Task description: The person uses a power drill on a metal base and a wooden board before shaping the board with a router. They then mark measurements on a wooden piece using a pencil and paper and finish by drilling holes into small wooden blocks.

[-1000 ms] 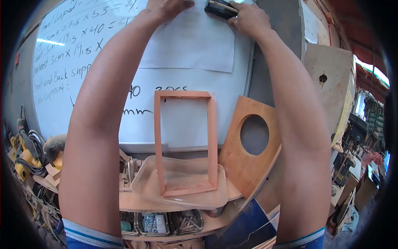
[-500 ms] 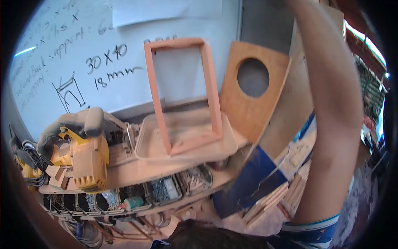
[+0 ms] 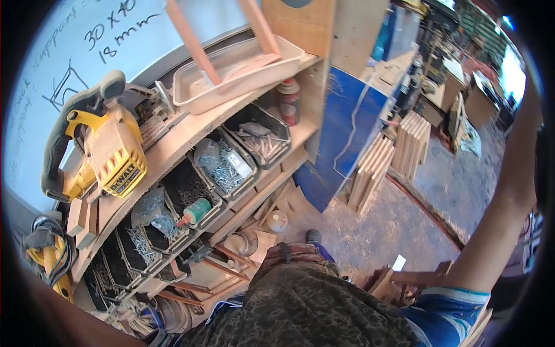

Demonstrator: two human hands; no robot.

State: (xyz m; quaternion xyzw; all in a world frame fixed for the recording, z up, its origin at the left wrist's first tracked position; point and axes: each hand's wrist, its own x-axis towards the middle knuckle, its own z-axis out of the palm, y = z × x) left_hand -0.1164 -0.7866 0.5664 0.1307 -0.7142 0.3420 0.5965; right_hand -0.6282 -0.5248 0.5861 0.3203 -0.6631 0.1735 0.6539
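Neither hand shows. My right forearm [image 3: 511,179] runs up the right side and passes out at the dark edge of the view. Only a part of my left forearm [image 3: 87,318] is visible in the lower left corner, its hand cut off. On the shelf to the left lies a yellow and black DeWalt power saw [image 3: 118,156], dusty with sawdust. A wooden frame [image 3: 263,29] stands in a pale plastic tray [image 3: 196,104], its top out of view.
Black bins of screws [image 3: 225,173] and wooden dowels [image 3: 263,144] line the rack below, with a green bottle [image 3: 196,211] lying among them. A blue panel [image 3: 347,133] leans beside the rack. Stacked boards [image 3: 413,141] stand on the floor. A whiteboard [image 3: 130,49] is behind.
The view has tilted down and turned right, showing more floor and my torso. My right arm has swung from upright in front to the far right. The wooden frame appears higher.
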